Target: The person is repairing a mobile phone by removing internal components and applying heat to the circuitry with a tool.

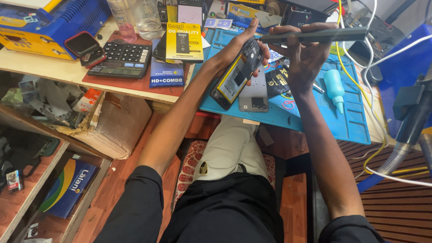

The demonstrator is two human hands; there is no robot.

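Observation:
My left hand [236,47] holds an opened phone [237,74] with its back off, so the yellow-edged battery and black board show. The phone is tilted above the blue work mat [315,114]. My right hand [306,56] grips a long flat dark grey tool [315,35], held level just above the phone's top end. A grey phone back frame [254,94] lies on the mat under the phone.
A teal squeeze bottle [334,87] lies on the mat at right. A calculator [120,59], a yellow battery pack [183,41], phones [85,47] and a blue machine [49,22] are at left. White and yellow cables [360,76] run at right, near a grey hose [400,153].

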